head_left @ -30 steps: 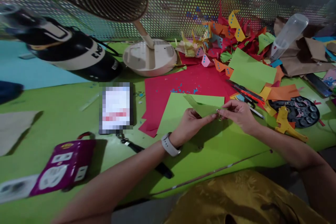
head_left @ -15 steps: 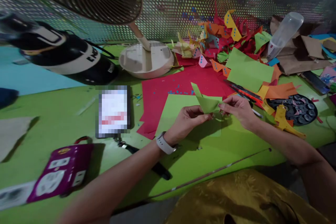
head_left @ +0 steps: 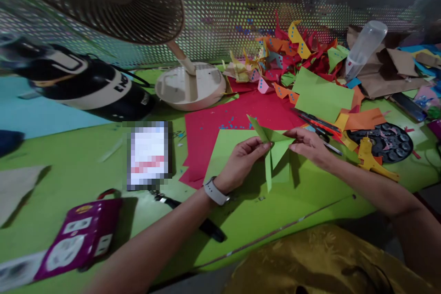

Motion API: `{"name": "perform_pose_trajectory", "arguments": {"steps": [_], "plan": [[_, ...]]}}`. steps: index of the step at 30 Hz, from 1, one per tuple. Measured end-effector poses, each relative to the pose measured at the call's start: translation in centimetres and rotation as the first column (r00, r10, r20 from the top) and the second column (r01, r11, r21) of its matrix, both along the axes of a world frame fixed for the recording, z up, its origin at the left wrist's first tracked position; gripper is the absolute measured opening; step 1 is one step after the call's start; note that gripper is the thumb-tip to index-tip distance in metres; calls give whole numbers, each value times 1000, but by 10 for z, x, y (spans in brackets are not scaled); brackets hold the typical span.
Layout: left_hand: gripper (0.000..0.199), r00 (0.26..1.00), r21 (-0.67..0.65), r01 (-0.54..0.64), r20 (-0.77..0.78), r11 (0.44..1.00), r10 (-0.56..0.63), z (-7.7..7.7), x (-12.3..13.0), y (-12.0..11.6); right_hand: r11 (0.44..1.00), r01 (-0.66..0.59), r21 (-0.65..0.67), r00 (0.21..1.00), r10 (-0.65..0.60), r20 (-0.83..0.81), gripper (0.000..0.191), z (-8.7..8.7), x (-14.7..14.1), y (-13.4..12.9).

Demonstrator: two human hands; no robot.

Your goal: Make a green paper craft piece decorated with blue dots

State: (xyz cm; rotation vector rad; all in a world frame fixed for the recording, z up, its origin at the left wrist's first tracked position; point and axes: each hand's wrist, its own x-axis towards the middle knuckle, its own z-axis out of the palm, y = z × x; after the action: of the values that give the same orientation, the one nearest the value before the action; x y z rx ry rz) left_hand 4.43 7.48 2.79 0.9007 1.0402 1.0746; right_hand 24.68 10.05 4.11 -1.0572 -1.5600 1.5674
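Note:
A folded green paper (head_left: 275, 140) is held up between both hands, with pointed flaps at its top left and right and a narrow strip hanging down. My left hand (head_left: 245, 158), with a watch on its wrist, pinches the paper's left side between thumb and fingers. At the paper's right tip, my right hand (head_left: 308, 147) closes thumb and fingers on the edge. Beneath the hands lies a flat green sheet (head_left: 220, 154), partly over a red sheet (head_left: 203, 124) sprinkled with small blue dots.
Behind are a fan base (head_left: 191, 87), a black bottle (head_left: 99, 87) and a pile of coloured folded papers (head_left: 310, 50). Scissors (head_left: 319, 121), a yellow glue gun (head_left: 368, 156) and a black palette (head_left: 396, 142) lie right. A badge (head_left: 148, 156) and purple pouch (head_left: 79, 234) lie left.
The folded green paper has opened out, showing a right-hand point and a strip hanging down. My right hand has moved slightly outward to its right tip. The camera view has tilted slightly.

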Motion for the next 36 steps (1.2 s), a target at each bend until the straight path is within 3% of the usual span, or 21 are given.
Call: {"name": "perform_pose_trajectory", "arguments": {"steps": [4, 7, 12, 18, 26, 32, 34, 36], "plan": [[32, 996, 42, 47, -72, 998, -44, 1, 2, -2, 996, 15, -93, 993, -4, 122, 27, 0, -6, -4], [34, 995, 18, 38, -89, 999, -37, 3, 3, -3, 989, 28, -142, 997, -18, 69, 26, -1, -10, -5], [43, 997, -77, -75, -11, 994, 75, 9, 1, 0, 976, 88, -200, 996, -92, -12, 16, 2, -10, 3], [47, 967, -147, -222, 95, 964, 237, 15, -8, 6, 965, 231, -124, 963, -245, -114, 10, 20, 2, 14], [41, 985, -161, -122, 102, 979, 139, 18, -10, 6, 989, 147, -6, 950, -143, -279, 15, 57, 13, 11], [34, 991, -155, -130, 22, 979, 135, 22, -8, 5, 933, 347, 100, 912, -311, -266, 15, 79, 37, 14], [33, 992, -133, -127, -18, 983, 125, 21, -8, 4, 943, 292, 158, 949, -264, -172, 18, 81, 38, 11], [34, 993, -101, -110, -49, 989, 106, 19, -7, 2, 974, 118, 195, 993, -118, -15, 21, 77, 34, 7]]}}
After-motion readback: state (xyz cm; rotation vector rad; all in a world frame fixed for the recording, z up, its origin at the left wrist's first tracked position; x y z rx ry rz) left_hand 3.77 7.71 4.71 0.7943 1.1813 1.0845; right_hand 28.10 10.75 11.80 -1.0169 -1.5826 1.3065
